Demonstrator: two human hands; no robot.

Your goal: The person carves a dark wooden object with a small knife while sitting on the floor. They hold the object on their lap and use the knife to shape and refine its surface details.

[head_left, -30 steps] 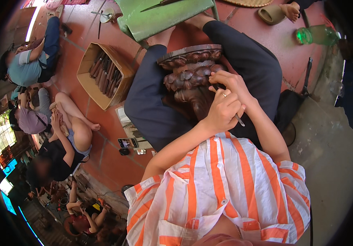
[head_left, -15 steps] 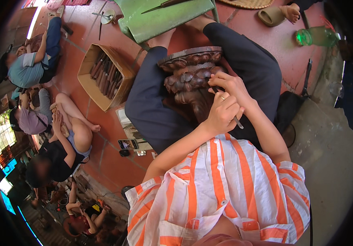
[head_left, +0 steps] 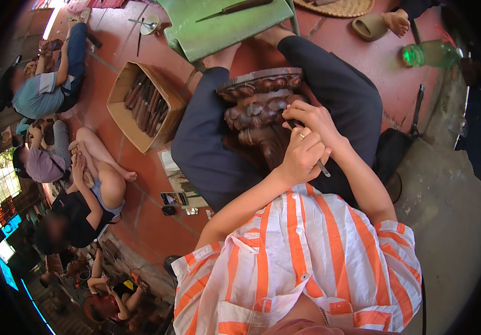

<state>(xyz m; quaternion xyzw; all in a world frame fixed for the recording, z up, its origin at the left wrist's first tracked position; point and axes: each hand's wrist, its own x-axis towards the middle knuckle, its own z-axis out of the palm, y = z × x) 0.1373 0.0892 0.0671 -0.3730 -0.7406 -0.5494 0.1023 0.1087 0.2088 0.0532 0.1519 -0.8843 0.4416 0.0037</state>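
A dark brown carved wooden piece (head_left: 257,109) with rounded relief shapes rests on my lap between my dark-trousered legs. My left hand (head_left: 303,156) is closed around a thin carving tool (head_left: 323,167) whose handle end sticks out to the right of the fist. My right hand (head_left: 313,118) lies just above it, fingers curled on the tool's front part where it meets the carving. Both hands touch each other over the right side of the carved piece.
A cardboard box (head_left: 122,111) of wooden-handled tools stands to the left on the red tile floor. A green stool (head_left: 224,30) with a knife is ahead. A green bottle (head_left: 427,53) lies at right. Several people sit on the floor at left.
My hands stay on the carving, shifting only slightly. The seated people at left have changed posture a little.
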